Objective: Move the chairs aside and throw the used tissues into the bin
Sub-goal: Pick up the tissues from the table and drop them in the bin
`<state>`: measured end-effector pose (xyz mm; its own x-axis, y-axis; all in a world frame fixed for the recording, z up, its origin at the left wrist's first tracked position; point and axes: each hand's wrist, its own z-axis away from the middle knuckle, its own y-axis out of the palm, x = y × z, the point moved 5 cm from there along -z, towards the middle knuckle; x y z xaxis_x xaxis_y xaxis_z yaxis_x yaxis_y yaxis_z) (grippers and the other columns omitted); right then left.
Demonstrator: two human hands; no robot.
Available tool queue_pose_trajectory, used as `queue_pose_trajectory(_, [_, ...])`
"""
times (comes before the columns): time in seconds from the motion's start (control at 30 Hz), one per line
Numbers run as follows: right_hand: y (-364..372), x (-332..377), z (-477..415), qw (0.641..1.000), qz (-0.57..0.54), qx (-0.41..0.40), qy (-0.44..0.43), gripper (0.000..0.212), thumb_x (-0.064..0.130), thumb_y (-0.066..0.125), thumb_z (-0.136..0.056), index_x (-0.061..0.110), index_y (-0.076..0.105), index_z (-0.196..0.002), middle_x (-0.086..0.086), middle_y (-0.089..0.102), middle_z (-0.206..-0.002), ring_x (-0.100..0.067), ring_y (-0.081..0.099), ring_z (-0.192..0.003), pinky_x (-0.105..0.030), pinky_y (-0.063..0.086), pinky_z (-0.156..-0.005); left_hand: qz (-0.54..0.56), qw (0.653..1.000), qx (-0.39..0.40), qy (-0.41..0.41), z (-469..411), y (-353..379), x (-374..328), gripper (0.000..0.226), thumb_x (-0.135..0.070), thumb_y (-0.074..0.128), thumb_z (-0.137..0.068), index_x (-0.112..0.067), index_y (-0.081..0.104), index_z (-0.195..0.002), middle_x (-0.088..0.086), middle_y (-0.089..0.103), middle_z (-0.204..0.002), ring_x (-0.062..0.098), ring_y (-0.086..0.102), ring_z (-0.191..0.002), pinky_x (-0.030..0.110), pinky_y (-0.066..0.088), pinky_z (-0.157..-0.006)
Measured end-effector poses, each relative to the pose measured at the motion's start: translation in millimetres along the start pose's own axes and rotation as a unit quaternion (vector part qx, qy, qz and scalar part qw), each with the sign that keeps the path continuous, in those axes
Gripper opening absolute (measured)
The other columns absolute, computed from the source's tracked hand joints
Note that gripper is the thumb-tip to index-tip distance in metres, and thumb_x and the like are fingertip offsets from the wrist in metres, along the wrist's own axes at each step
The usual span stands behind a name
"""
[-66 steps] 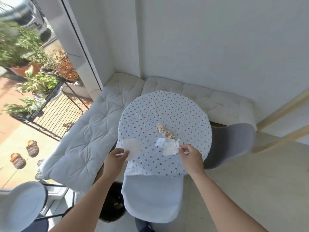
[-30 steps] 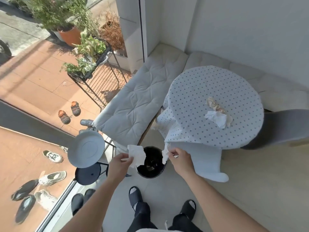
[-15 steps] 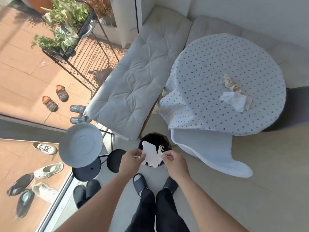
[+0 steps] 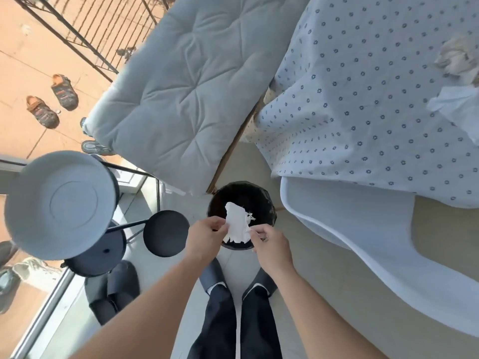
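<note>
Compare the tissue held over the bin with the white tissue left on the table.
The held tissue hangs above the black bin, pinched between the left hand and right hand; the table tissue lies untouched on the dotted tablecloth. The held tissue hangs loosely; the table tissue looks crumpled. Both are white.

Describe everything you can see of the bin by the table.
The bin is small, round and black, seen from almost straight above. Its open mouth shows a dark, glossy, wrinkled inside that looks like a plastic liner; I cannot tell what lies at the bottom. It stands upright on the pale floor, between the bench cushion's corner and the white chair, just ahead of the person's feet. The left hand and right hand hold a white tissue over its near rim.
</note>
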<state>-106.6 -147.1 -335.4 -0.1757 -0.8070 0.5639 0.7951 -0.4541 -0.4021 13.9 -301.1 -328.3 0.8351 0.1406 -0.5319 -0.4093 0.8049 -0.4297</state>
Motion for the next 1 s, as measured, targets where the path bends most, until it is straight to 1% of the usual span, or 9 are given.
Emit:
queue_pose_trajectory(0.1, [12, -23, -28, 1.000, 0.011, 0.003, 0.006, 0.012, 0.037, 0.063, -0.099, 0.036, 0.074, -0.099, 0.015, 0.074, -0.098, -0.007, 0.073, -0.075, -0.012, 0.045, -0.059, -0.010, 1.000, -0.003, -0.009, -27, 22, 22, 0.012, -0.029, 0.066, -0.100, -0.036, 0.072, -0.092, -0.024, 0.065, -0.084, -0.009, 0.058, -0.079, 0.012, 0.041, -0.065])
queue_pose_trajectory(0.17, [19, -36, -43, 1.000, 0.014, 0.004, 0.012, 0.013, 0.037, 0.062, -0.099, 0.035, 0.074, -0.101, 0.014, 0.074, -0.099, -0.009, 0.073, -0.069, -0.014, 0.048, -0.059, -0.013, 1.000, 0.000, -0.014, -40, 35, 34, 0.014, -0.030, 0.065, -0.100, -0.039, 0.070, -0.090, -0.026, 0.064, -0.084, -0.010, 0.058, -0.079, 0.013, 0.042, -0.064])
queue_pose_trajectory(0.37, [36, -62, -75, 0.999, 0.030, -0.007, 0.016, 0.012, 0.033, 0.060, -0.100, 0.035, 0.072, -0.100, 0.015, 0.073, -0.099, -0.010, 0.073, -0.071, -0.019, 0.051, -0.060, -0.013, 1.000, 0.005, -0.022, -67, 60, 61, 0.016, -0.030, 0.063, -0.101, -0.035, 0.079, -0.099, -0.021, 0.070, -0.089, -0.004, 0.063, -0.083, 0.013, 0.044, -0.067])
queue_pose_trajectory(0.5, [50, -79, -87, 0.999, 0.031, -0.012, 0.019, 0.018, 0.035, 0.058, -0.100, 0.036, 0.071, -0.112, 0.019, 0.074, -0.106, -0.013, 0.074, -0.088, -0.033, 0.060, -0.078, -0.019, 0.999, 0.026, -0.035, -77, 69, 73, 0.028, -0.034, 0.061, -0.102, -0.032, 0.076, -0.124, -0.011, 0.077, -0.114, 0.007, 0.067, -0.084, 0.019, 0.046, -0.071])
queue_pose_trajectory(0.57, [56, -87, -89, 0.999, 0.035, -0.008, 0.024, 0.027, 0.037, 0.058, -0.100, 0.037, 0.067, -0.125, 0.021, 0.072, -0.118, -0.014, 0.072, -0.102, -0.039, 0.059, -0.093, -0.041, 0.996, 0.051, -0.054, -80, 73, 81, 0.047, -0.041, 0.061, -0.101, -0.028, 0.061, -0.146, -0.007, 0.072, -0.134, 0.013, 0.067, -0.104, 0.023, 0.044, -0.087])
queue_pose_trajectory(0.63, [59, -93, -90, 0.999, 0.040, -0.007, 0.029, 0.032, 0.042, 0.058, -0.099, 0.038, 0.064, -0.130, 0.022, 0.070, -0.124, -0.017, 0.070, -0.109, -0.043, 0.057, -0.099, -0.056, 0.994, 0.064, -0.073, -80, 73, 87, 0.058, -0.044, 0.059, -0.102, -0.022, 0.050, -0.155, -0.005, 0.066, -0.143, 0.019, 0.064, -0.124, 0.026, 0.043, -0.096])
queue_pose_trajectory(0.77, [58, -91, -85, 0.999, 0.043, -0.010, 0.027, 0.034, 0.047, 0.059, -0.096, 0.039, 0.065, -0.129, 0.021, 0.070, -0.124, -0.018, 0.070, -0.110, -0.046, 0.058, -0.098, -0.067, 0.993, 0.057, -0.075, -76, 64, 89, 0.055, -0.040, 0.056, -0.103, -0.019, 0.051, -0.154, -0.004, 0.067, -0.143, 0.021, 0.066, -0.123, 0.031, 0.050, -0.102])
queue_pose_trajectory(0.93, [42, -61, -65, 0.999, 0.046, -0.013, 0.009, 0.034, 0.041, 0.060, -0.101, 0.032, 0.065, -0.133, 0.019, 0.069, -0.127, -0.016, 0.069, -0.112, -0.041, 0.054, -0.103, -0.079, 0.995, 0.040, -0.047, -61, 42, 69, 0.047, -0.038, 0.054, -0.104, -0.020, 0.057, -0.148, -0.004, 0.069, -0.139, 0.017, 0.063, -0.113, 0.031, 0.046, -0.100])
queue_pose_trajectory(1.0, [29, -39, -47, 0.999, 0.049, -0.014, 0.000, 0.033, 0.039, 0.059, -0.102, 0.031, 0.064, -0.134, 0.018, 0.068, -0.128, -0.014, 0.064, -0.118, -0.039, 0.053, -0.105, -0.087, 0.995, 0.031, -0.032, -45, 25, 52, 0.045, -0.037, 0.054, -0.104, -0.021, 0.059, -0.146, -0.005, 0.070, -0.136, 0.018, 0.063, -0.117, 0.031, 0.044, -0.101])
